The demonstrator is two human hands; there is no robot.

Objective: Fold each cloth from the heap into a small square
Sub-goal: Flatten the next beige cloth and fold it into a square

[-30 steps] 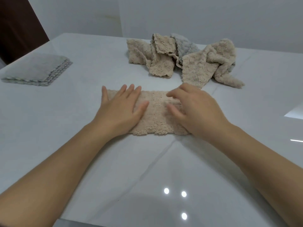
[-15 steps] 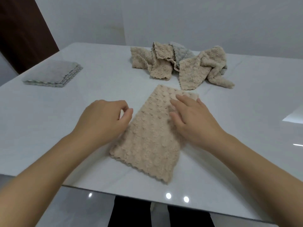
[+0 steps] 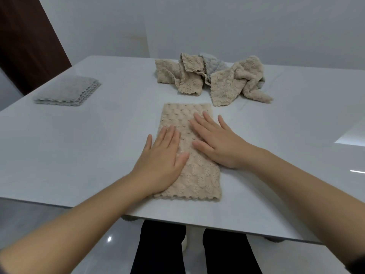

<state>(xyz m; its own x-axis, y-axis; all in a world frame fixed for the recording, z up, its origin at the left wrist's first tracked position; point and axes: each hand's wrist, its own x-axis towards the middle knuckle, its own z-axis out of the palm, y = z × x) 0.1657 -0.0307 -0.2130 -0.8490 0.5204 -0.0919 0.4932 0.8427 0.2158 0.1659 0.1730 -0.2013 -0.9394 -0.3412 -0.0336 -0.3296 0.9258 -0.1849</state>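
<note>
Beige cloth [image 3: 199,175] lies as a long folded strip on the white table [image 3: 79,155], near the front edge. Left hand [image 3: 161,163] and right hand [image 3: 215,143] both flat, fingers spread, palms pressing it — nothing gripped. Heap [image 3: 213,78] behind; folded grey stack [image 3: 67,91] far left.

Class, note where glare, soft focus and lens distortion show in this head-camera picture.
Head view: glare patches on the glossy table at its right edge; the folded grey stack looks soft; wide-angle bending bows the table's sides; the beige cloth and cloth heap are evenly lit.
</note>
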